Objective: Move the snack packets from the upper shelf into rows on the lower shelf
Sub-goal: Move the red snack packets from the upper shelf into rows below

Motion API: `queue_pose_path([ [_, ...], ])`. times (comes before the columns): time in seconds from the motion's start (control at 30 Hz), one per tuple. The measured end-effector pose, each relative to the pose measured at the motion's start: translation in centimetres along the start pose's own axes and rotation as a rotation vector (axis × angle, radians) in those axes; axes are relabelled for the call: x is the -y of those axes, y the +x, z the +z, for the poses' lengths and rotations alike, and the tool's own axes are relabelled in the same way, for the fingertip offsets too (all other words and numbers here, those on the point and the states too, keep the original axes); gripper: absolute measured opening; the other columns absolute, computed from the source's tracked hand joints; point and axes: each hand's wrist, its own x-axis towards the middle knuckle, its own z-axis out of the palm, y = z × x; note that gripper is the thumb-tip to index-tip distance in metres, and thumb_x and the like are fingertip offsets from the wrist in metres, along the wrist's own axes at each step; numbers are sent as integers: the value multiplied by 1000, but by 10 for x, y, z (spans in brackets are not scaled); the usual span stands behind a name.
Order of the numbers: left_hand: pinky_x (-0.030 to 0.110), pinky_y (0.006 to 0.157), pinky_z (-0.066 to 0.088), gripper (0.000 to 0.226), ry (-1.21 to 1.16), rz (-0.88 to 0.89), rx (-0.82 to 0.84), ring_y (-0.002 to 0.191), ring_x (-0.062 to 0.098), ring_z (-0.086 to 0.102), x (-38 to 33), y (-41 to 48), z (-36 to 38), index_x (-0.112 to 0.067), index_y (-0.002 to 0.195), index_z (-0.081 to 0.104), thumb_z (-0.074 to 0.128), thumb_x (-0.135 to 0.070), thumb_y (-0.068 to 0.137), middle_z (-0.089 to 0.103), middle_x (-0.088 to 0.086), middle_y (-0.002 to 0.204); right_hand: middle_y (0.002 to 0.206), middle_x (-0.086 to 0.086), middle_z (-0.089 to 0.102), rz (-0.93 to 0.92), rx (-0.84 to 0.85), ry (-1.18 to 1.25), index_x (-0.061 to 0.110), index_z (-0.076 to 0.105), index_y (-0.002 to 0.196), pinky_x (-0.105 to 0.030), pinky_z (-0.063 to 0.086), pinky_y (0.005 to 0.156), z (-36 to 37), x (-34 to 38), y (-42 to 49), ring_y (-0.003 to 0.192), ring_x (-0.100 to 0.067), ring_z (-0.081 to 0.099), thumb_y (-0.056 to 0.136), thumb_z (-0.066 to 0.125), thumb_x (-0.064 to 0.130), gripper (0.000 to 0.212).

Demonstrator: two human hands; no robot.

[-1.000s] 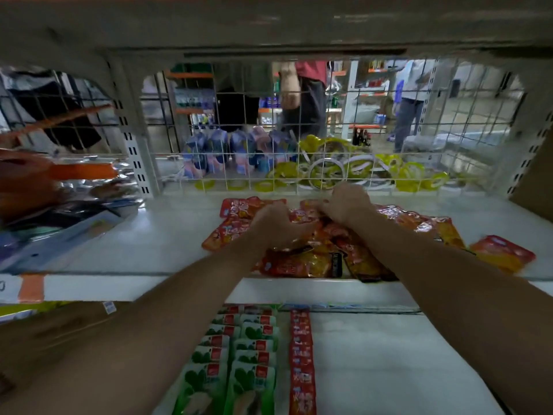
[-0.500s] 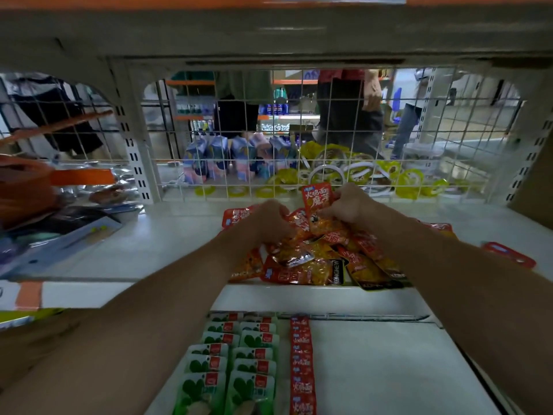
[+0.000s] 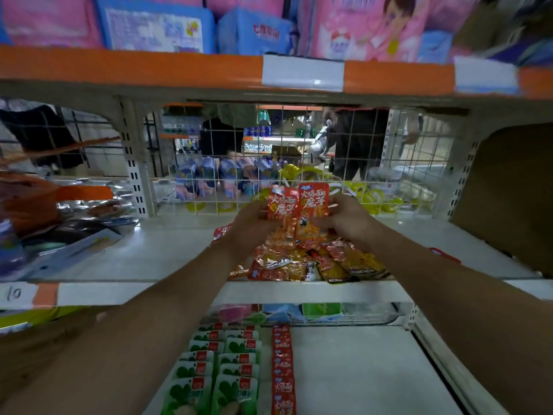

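A loose pile of red and orange snack packets (image 3: 302,262) lies on the white upper shelf (image 3: 155,253). Above the pile, my left hand (image 3: 251,226) pinches a red packet (image 3: 282,205) held upright. My right hand (image 3: 344,218) pinches a second red packet (image 3: 314,202) right beside it, the two packets touching. On the lower shelf (image 3: 359,369) a single row of red packets (image 3: 282,372) runs front to back, next to two rows of green packets (image 3: 221,366).
A wire mesh back panel (image 3: 299,163) closes the upper shelf, with blue and yellow goods and people behind it. Bags and silver packs (image 3: 74,217) fill the left bay. A brown cardboard sheet (image 3: 508,190) stands at the right. Pink and blue packs (image 3: 239,22) sit on the top shelf.
Both hands rose from the pile, each lifting a red packet upright. The camera tilted up, bringing the top shelf into view.
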Motion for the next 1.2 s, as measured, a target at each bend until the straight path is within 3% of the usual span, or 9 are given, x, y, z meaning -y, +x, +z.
queue_pose_path([
  [0.13, 31, 74, 54, 27, -70, -21, -8, 90, 21, 71, -14, -19, -2, -26, 94, 69, 69, 1, 87, 74, 5, 101, 83, -7, 71, -3, 16, 23, 4, 59, 107, -34, 52, 59, -6, 11, -27, 70, -23, 68, 78, 77, -7, 36],
  [0.27, 30, 68, 50, 32, -102, -85, -28, 90, 24, 67, -25, -39, -2, -13, 112, 65, 68, 5, 87, 72, 11, 109, 52, 12, 62, -11, 48, 21, 11, 55, 91, -30, 49, 54, -8, 18, -52, 58, -11, 65, 79, 73, -14, 33],
  [0.33, 31, 62, 46, 32, -111, -87, -14, 86, 27, 64, -29, -51, -3, -14, 110, 65, 65, 8, 87, 72, 12, 105, 46, 13, 57, -17, 60, 27, 14, 52, 84, -27, 47, 51, -7, 20, -64, 51, -7, 62, 79, 71, -15, 36],
  [0.4, 34, 68, 50, 34, -141, -98, -4, 87, 28, 66, -30, -63, -4, -16, 110, 64, 65, 9, 87, 73, 8, 105, 45, 12, 56, -20, 82, 30, 14, 52, 81, -26, 47, 50, -6, 19, -75, 54, -12, 60, 80, 71, -15, 35],
  [0.53, 53, 93, 55, 38, -154, -113, 14, 107, 34, 68, -27, -92, -4, -15, 119, 62, 65, 7, 88, 72, 7, 115, 66, -6, 57, -27, 125, 59, 3, 59, 94, -30, 53, 55, -4, 10, -98, 68, -25, 62, 78, 79, -6, 27],
  [0.73, 28, 78, 59, 44, -180, -133, 75, 100, 16, 70, -18, -127, 0, -20, 116, 62, 65, 12, 87, 75, -2, 102, 106, -42, 56, 30, 171, 57, -6, 54, 115, -40, 62, 67, 4, -15, -126, 86, -34, 72, 72, 85, -2, 52],
  [0.87, 35, 90, 57, 43, -132, -181, 109, 106, 21, 69, 0, -150, 4, -22, 115, 64, 69, 9, 85, 74, 4, 112, 92, -36, 55, 89, 184, 9, -10, 51, 109, -33, 60, 62, 5, -35, -145, 85, -35, 72, 74, 83, -3, 48],
  [1.03, 48, 96, 55, 42, -94, -268, 130, 107, 22, 69, 36, -169, 15, -21, 116, 63, 76, -1, 83, 73, 2, 113, 100, -27, 66, 155, 235, 81, 10, 64, 100, -33, 62, 65, 8, -56, -175, 83, -22, 74, 77, 77, -10, 34],
  [1.2, 37, 89, 58, 44, -55, -290, 190, 110, 15, 66, 81, -182, 25, -20, 122, 61, 71, 1, 85, 71, 0, 116, 89, -8, 74, 222, 251, 39, 10, 65, 98, -40, 62, 74, 18, -93, -186, 83, -21, 74, 78, 77, -9, 31],
])
